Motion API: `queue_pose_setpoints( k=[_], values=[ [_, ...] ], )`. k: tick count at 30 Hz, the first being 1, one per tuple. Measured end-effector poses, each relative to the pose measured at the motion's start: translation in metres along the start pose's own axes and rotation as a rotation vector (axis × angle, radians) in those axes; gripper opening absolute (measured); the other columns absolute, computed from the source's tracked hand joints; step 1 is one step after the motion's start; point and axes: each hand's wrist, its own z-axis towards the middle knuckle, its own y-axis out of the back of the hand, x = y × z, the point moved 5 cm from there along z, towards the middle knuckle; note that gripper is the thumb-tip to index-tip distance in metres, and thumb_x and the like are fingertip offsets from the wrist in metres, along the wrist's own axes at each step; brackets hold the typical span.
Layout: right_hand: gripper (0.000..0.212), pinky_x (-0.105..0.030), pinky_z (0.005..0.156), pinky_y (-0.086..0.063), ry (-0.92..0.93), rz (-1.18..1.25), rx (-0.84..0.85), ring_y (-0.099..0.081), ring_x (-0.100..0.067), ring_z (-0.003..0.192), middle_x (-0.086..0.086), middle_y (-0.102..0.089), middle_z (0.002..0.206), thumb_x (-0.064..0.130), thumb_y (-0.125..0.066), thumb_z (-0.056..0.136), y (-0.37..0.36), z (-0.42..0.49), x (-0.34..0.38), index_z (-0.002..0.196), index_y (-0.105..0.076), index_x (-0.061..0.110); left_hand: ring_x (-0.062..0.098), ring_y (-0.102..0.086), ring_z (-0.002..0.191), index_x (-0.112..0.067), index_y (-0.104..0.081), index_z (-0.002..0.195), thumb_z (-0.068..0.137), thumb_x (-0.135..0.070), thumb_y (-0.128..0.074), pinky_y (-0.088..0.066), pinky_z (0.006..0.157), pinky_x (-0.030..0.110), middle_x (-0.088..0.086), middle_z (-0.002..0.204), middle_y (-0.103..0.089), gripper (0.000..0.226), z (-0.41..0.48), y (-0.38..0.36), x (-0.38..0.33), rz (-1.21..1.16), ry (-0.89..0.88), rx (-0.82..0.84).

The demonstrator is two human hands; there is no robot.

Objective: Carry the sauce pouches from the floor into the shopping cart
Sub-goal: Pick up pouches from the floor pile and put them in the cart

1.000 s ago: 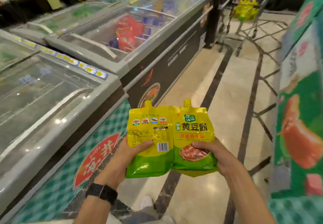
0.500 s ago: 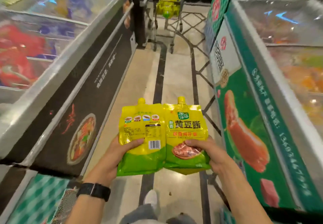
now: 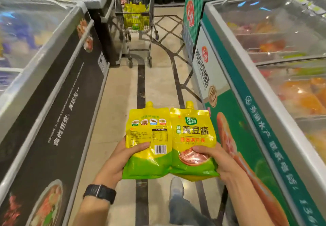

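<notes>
Black-sided freezer (image 3: 53, 102) left, green-sided freezer (image 3: 247, 120) right

Tiled floor (image 3: 121, 91) bears shopping cart (image 3: 138, 49) between freezers (image 3: 58, 93).

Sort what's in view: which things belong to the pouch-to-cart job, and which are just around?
Job:
- barcode-side sauce pouch, held by left hand
- label-side sauce pouch, held by right hand
- shopping cart ahead in the aisle
- yellow pouches inside it

Just around:
- black chest freezer
- green chest freezer
- wristwatch
</notes>
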Motion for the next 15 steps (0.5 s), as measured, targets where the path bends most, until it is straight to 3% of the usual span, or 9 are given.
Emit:
queue_pose_setpoints(
  k=[4, 7, 9, 10, 12, 15],
  values=[
    [0.074, -0.034, 0.069, -0.060, -0.015, 0.003, 0.016, -0.073, -0.030, 0.090, -0.017, -0.074, 0.105, 0.006, -0.091, 0.041, 0.007, 0.090, 0.074, 0.110, -0.067, 0.007, 0.037, -0.071, 0.104, -0.009, -0.060, 0.129, 0.039, -0.027, -0.100, -0.062, 0.075, 0.042, 0.018, 0.119, -0.071, 0.100, 0.086, -0.015, -0.062, -0.024, -0.023, -0.024],
    [0.043, -0.021, 0.056, -0.056, -0.002, -0.015, 0.022, -0.074, -0.014, 0.069, -0.002, -0.077, 0.078, -0.011, -0.078, 0.065, 0.005, 0.152, 0.131, 0.096, -0.063, 0.014, 0.035, -0.070, 0.106, -0.012, -0.059, 0.130, 0.046, -0.028, -0.095, -0.062, 0.076, 0.041, 0.015, 0.120, -0.071, 0.093, 0.146, -0.019, -0.100, -0.021, -0.041, -0.032],
    [0.033, -0.021, 0.052, -0.056, -0.020, -0.011, 0.002, -0.072, -0.012, 0.061, 0.001, -0.075, 0.068, -0.014, -0.071, 0.073, 0.004, 0.198, 0.164, 0.092, -0.061, 0.011, 0.033, -0.072, 0.103, -0.013, -0.061, 0.129, 0.037, -0.037, -0.098, -0.062, 0.073, 0.038, 0.013, 0.117, -0.073, 0.102, 0.189, -0.016, -0.127, -0.010, -0.052, -0.083],
    [0.037, -0.025, 0.055, -0.058, -0.038, -0.014, 0.030, -0.073, -0.016, 0.065, -0.004, -0.077, 0.073, -0.008, -0.080, 0.067, 0.000, 0.222, 0.175, 0.097, -0.064, 0.006, 0.033, -0.072, 0.101, -0.013, -0.061, 0.127, 0.034, -0.038, -0.099, -0.062, 0.071, 0.038, 0.012, 0.115, -0.074, 0.103, 0.211, -0.014, -0.141, -0.007, -0.059, -0.102],
    [0.072, -0.033, 0.061, -0.060, -0.065, -0.044, 0.060, -0.075, -0.026, 0.076, -0.014, -0.077, 0.089, 0.007, -0.096, 0.041, -0.006, 0.275, 0.193, 0.107, -0.067, 0.002, 0.035, -0.072, 0.103, -0.013, -0.061, 0.128, 0.045, -0.029, -0.094, -0.062, 0.075, 0.041, 0.014, 0.117, -0.073, 0.091, 0.260, -0.007, -0.167, -0.011, -0.057, -0.087],
    [0.060, -0.033, 0.063, -0.060, -0.080, -0.066, 0.000, -0.074, -0.027, 0.079, -0.016, -0.076, 0.095, 0.004, -0.085, 0.051, -0.011, 0.353, 0.224, 0.108, -0.067, 0.004, 0.037, -0.071, 0.103, -0.015, -0.062, 0.126, 0.048, -0.026, -0.088, -0.060, 0.083, 0.050, 0.015, 0.117, -0.073, 0.083, 0.341, 0.010, -0.211, -0.006, -0.024, -0.095]
  ],
)
